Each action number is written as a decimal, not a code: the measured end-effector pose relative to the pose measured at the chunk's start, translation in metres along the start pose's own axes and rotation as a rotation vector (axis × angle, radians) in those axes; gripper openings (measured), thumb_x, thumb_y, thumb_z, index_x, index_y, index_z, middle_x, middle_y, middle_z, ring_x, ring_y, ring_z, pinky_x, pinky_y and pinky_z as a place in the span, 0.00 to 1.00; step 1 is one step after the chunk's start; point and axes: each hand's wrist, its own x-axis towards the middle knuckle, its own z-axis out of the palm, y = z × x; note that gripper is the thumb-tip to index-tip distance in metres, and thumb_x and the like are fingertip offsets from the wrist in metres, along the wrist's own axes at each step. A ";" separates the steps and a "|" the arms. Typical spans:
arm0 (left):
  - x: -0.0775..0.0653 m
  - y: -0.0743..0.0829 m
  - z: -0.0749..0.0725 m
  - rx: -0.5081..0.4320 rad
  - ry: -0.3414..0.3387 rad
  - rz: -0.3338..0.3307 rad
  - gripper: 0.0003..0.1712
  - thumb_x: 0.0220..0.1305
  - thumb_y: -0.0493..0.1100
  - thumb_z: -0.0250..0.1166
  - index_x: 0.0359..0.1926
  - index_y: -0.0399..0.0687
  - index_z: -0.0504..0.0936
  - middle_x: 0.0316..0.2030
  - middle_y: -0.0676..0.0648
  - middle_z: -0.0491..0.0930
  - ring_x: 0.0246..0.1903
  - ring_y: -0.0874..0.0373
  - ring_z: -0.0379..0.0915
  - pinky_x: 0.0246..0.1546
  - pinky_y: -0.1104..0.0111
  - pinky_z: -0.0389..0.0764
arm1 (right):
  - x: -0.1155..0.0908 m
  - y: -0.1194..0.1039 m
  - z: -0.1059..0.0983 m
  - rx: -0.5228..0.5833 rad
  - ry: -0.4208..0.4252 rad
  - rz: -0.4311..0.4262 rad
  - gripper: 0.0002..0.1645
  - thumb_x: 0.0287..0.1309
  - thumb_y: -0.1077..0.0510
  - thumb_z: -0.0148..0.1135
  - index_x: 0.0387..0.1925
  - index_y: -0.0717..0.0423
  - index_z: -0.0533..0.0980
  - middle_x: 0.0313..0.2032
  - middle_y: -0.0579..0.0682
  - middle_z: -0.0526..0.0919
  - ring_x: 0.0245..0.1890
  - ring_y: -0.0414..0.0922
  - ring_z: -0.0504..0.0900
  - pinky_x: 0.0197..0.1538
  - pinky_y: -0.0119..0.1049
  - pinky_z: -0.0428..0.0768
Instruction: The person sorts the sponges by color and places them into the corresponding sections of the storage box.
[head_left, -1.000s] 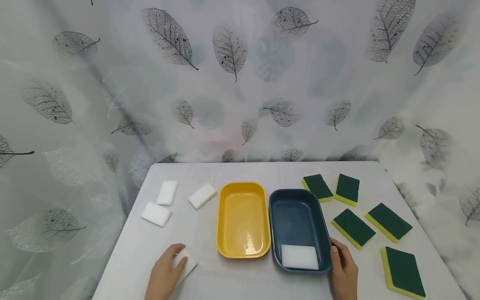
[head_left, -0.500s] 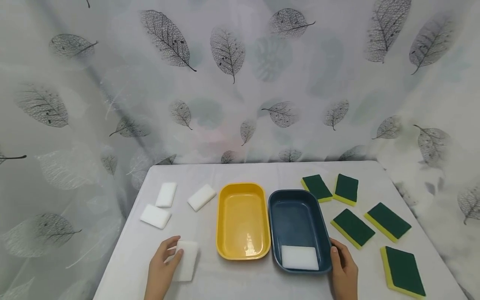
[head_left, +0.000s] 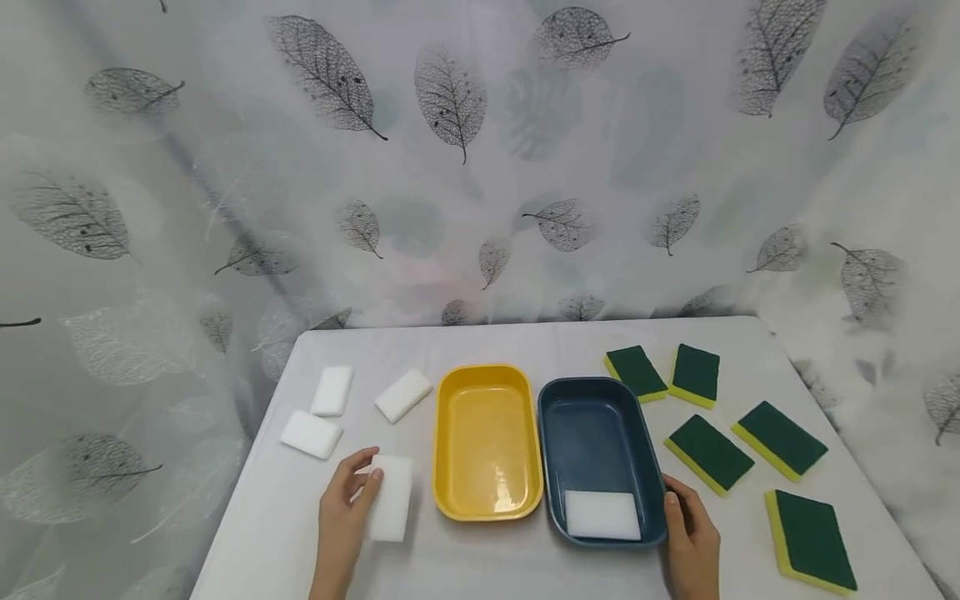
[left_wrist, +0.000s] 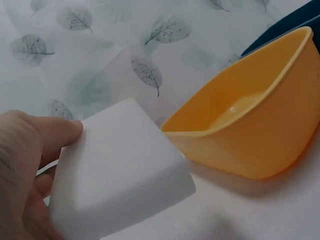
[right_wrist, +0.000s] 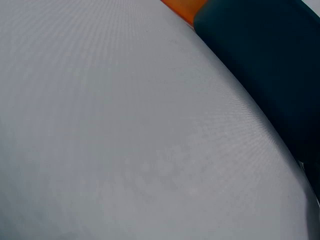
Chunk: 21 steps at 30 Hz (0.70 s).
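My left hand [head_left: 348,508] pinches a white sponge [head_left: 392,498] by its left edge, thumb on its face, held up close to the left of the yellow dish [head_left: 488,515]. In the left wrist view the white sponge [left_wrist: 120,155] is a thick, smooth block in front of the yellow dish [left_wrist: 270,135]. My right hand [head_left: 693,533] rests against the right wall of the dark blue dish [head_left: 596,433], fingers relaxed at its near right corner. Another white sponge [head_left: 602,515] lies inside the blue dish, at its near end. The right wrist view shows the blue dish's outer wall [right_wrist: 260,60], no fingers.
Three white sponges [head_left: 403,396] lie at the back left of the white table [head_left: 465,575]. Several green and yellow scouring sponges [head_left: 708,452] are spread over the right side. The dishes stand side by side. A leaf-patterned curtain [head_left: 480,167] hangs behind.
My left hand has picked the white sponge up from the table, turned it upright and moved it forward and right, towards the yellow dish. My right hand stays at the blue dish.
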 end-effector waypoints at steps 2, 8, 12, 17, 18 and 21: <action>0.000 0.003 0.006 -0.027 0.010 0.030 0.20 0.73 0.46 0.66 0.63 0.51 0.79 0.60 0.46 0.81 0.43 0.69 0.81 0.43 0.76 0.83 | 0.000 0.000 0.000 -0.005 -0.013 0.008 0.23 0.81 0.48 0.50 0.64 0.54 0.78 0.51 0.24 0.74 0.50 0.15 0.71 0.53 0.06 0.66; 0.004 0.013 0.024 -0.135 -0.047 0.111 0.19 0.71 0.39 0.68 0.60 0.43 0.79 0.56 0.44 0.86 0.43 0.62 0.83 0.44 0.74 0.85 | 0.001 0.003 0.001 -0.021 -0.019 0.019 0.24 0.81 0.46 0.49 0.64 0.53 0.77 0.53 0.31 0.76 0.50 0.17 0.71 0.52 0.06 0.66; 0.005 0.021 0.036 -0.164 -0.098 0.129 0.16 0.71 0.40 0.67 0.58 0.47 0.81 0.55 0.46 0.86 0.43 0.61 0.84 0.42 0.71 0.85 | 0.002 0.004 0.000 -0.024 -0.018 0.027 0.24 0.81 0.45 0.49 0.64 0.53 0.77 0.52 0.28 0.75 0.51 0.17 0.71 0.52 0.06 0.66; 0.006 0.031 0.051 -0.190 -0.147 0.170 0.14 0.72 0.36 0.64 0.56 0.50 0.82 0.53 0.48 0.84 0.43 0.58 0.83 0.42 0.69 0.85 | 0.002 0.003 -0.002 -0.017 -0.025 0.036 0.25 0.81 0.45 0.49 0.65 0.54 0.77 0.51 0.26 0.74 0.51 0.16 0.71 0.52 0.06 0.66; 0.006 0.033 0.053 -0.198 -0.161 0.180 0.15 0.72 0.34 0.62 0.56 0.50 0.82 0.53 0.48 0.83 0.44 0.58 0.83 0.42 0.69 0.85 | 0.002 0.003 -0.002 -0.015 -0.030 0.037 0.25 0.81 0.45 0.49 0.65 0.54 0.77 0.51 0.26 0.74 0.50 0.16 0.71 0.52 0.07 0.66; 0.007 0.039 0.062 -0.212 -0.200 0.224 0.18 0.69 0.30 0.59 0.56 0.49 0.82 0.54 0.47 0.83 0.45 0.57 0.82 0.42 0.69 0.85 | 0.003 0.004 -0.002 -0.009 -0.043 0.046 0.25 0.80 0.44 0.49 0.65 0.53 0.77 0.52 0.28 0.76 0.50 0.16 0.71 0.52 0.07 0.67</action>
